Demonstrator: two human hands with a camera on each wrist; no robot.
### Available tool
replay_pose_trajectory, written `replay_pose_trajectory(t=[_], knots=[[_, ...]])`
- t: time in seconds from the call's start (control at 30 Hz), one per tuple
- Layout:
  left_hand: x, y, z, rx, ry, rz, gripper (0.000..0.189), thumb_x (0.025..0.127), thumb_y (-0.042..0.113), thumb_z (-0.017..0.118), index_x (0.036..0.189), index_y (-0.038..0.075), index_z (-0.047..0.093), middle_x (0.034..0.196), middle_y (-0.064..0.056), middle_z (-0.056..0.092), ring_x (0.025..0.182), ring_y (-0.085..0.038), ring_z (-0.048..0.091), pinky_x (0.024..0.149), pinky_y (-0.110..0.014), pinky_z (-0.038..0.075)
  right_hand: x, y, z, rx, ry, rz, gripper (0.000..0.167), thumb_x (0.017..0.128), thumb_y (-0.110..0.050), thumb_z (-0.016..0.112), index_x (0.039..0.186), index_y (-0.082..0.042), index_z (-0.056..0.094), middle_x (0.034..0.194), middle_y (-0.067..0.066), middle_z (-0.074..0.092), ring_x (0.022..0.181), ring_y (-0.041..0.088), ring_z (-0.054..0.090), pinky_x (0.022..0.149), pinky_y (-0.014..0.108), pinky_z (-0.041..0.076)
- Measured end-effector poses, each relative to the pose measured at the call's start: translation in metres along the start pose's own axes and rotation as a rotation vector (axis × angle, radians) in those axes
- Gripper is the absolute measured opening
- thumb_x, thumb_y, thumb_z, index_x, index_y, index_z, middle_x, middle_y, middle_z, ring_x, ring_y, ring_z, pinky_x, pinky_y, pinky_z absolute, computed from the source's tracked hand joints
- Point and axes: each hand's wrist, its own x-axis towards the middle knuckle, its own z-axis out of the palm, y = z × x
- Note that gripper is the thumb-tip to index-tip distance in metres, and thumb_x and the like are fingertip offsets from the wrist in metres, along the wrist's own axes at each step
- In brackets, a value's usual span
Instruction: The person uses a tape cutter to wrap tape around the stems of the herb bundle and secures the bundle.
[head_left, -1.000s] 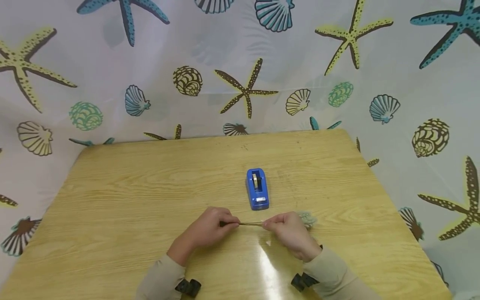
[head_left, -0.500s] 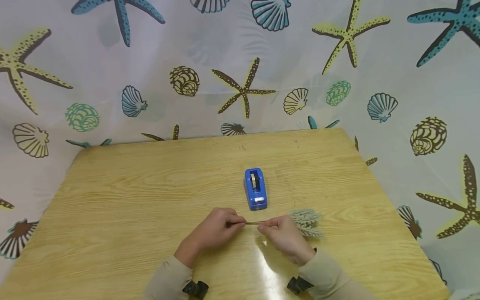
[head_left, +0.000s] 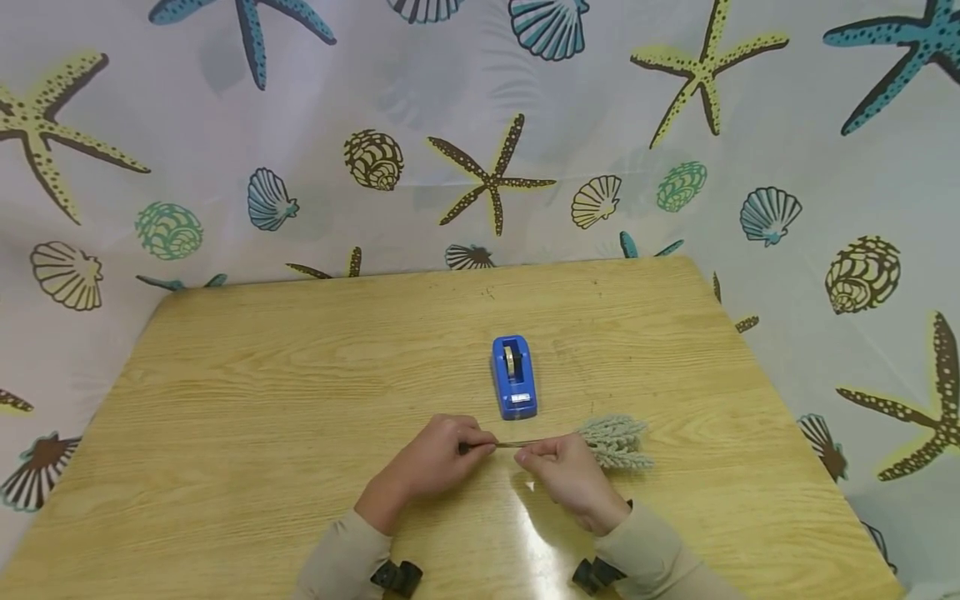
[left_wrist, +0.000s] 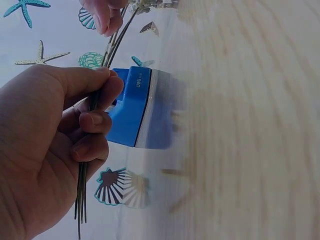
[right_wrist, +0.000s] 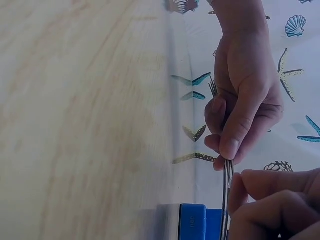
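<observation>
A bunch of thin stems with pale green, grain-like heads runs crosswise between both hands, heads to the right. My left hand grips the stems near their lower end. In the left wrist view, the stems pass between thumb and forefinger, the other fingers curl round them, and the cut ends stick out below. My right hand is below the heads, thumb and forefinger pinched at the stems. In the right wrist view its fingertips lie right beside the stems. The palm side of the right hand is mostly hidden.
A blue tape dispenser with a roll in it stands on the wooden table, just beyond the hands. Behind and beside the table hangs a white cloth printed with starfish and shells.
The left hand has shifted to the right with the stems, and more of the heads now shows beyond the right hand. The right fingertips have moved slightly left.
</observation>
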Motion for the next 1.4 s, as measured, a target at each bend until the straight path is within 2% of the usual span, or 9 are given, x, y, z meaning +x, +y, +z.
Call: replay_pose_trajectory(t=[0.23,0.47,0.63,0.87,0.93,1.1,1.17,1.33,1.4], knots=[[0.002,0.002,0.001,-0.002,-0.011,-0.025,0.017,0.096,0.014,0.067,0.105,0.008,0.079,0.087,0.001,0.073,0.069,0.000,0.054,0.063,-0.019,0.048,0.000,0.001,-0.001,0.003,0.005,0.007,0.028,0.096,-0.018,0.065,0.105,0.007,0.073,0.055,-0.008,0.047,0.041,0.002,0.031,0.039,0.018,0.027],[0.004,0.005,0.001,-0.011,-0.013,-0.034,0.017,0.096,0.014,0.067,0.104,0.007,0.079,0.088,0.001,0.073,0.069,-0.002,0.055,0.063,-0.019,0.048,-0.002,-0.001,-0.003,0.004,0.006,0.002,0.028,0.095,-0.020,0.066,0.105,0.006,0.073,0.070,-0.003,0.060,0.041,0.002,0.031,0.039,0.018,0.027],[0.005,0.004,0.002,-0.017,-0.007,-0.012,0.016,0.096,0.012,0.067,0.103,0.006,0.079,0.088,-0.001,0.074,0.069,-0.001,0.055,0.063,-0.019,0.048,-0.003,-0.003,-0.004,0.014,0.001,0.022,0.030,0.096,-0.020,0.066,0.110,0.005,0.072,0.054,-0.008,0.043,0.040,0.002,0.027,0.038,0.019,0.024],[0.006,0.003,0.003,-0.037,-0.005,0.010,0.016,0.096,0.012,0.066,0.103,0.006,0.079,0.087,-0.001,0.074,0.070,0.000,0.056,0.063,-0.018,0.049,-0.001,0.001,-0.002,0.004,0.010,0.009,0.027,0.095,-0.020,0.067,0.099,0.006,0.074,0.061,-0.008,0.050,0.041,0.002,0.029,0.039,0.019,0.025],[0.006,0.002,0.003,-0.041,-0.003,0.017,0.016,0.096,0.012,0.066,0.102,0.005,0.079,0.087,-0.001,0.074,0.070,0.000,0.056,0.064,-0.018,0.049,0.000,0.003,-0.001,0.003,0.016,0.009,0.026,0.095,-0.019,0.067,0.097,0.006,0.074,0.054,-0.009,0.042,0.042,0.003,0.029,0.039,0.019,0.025],[0.007,0.003,0.004,-0.047,-0.015,0.005,0.016,0.097,0.013,0.066,0.102,0.006,0.079,0.087,-0.001,0.074,0.071,-0.001,0.057,0.065,-0.019,0.050,0.002,0.006,0.000,-0.014,0.047,-0.025,0.024,0.094,-0.015,0.067,0.094,0.008,0.074,0.063,-0.004,0.055,0.044,0.004,0.030,0.041,0.019,0.026],[0.008,0.004,0.005,-0.047,-0.024,-0.009,0.016,0.097,0.016,0.066,0.101,0.007,0.079,0.085,0.001,0.073,0.069,0.000,0.056,0.064,-0.019,0.049,0.002,0.007,0.001,-0.036,0.064,-0.035,0.023,0.094,-0.015,0.067,0.095,0.007,0.075,0.079,0.003,0.068,0.045,0.004,0.031,0.042,0.019,0.028],[0.013,0.010,0.011,-0.071,-0.001,-0.079,0.021,0.096,0.027,0.068,0.092,0.012,0.082,0.069,0.007,0.068,0.058,0.000,0.049,0.055,-0.019,0.044,0.002,0.005,0.000,-0.103,0.087,-0.060,0.023,0.094,-0.017,0.067,0.098,0.004,0.076,0.109,0.016,0.074,0.046,0.004,0.034,0.044,0.019,0.031],[0.015,0.013,0.014,-0.082,0.027,-0.110,0.023,0.095,0.030,0.070,0.087,0.013,0.082,0.064,0.008,0.066,0.054,0.001,0.047,0.052,-0.018,0.042,0.002,0.005,0.000,-0.122,0.096,-0.065,0.023,0.094,-0.017,0.067,0.096,0.004,0.077,0.102,0.016,0.075,0.046,0.004,0.034,0.043,0.019,0.030]])
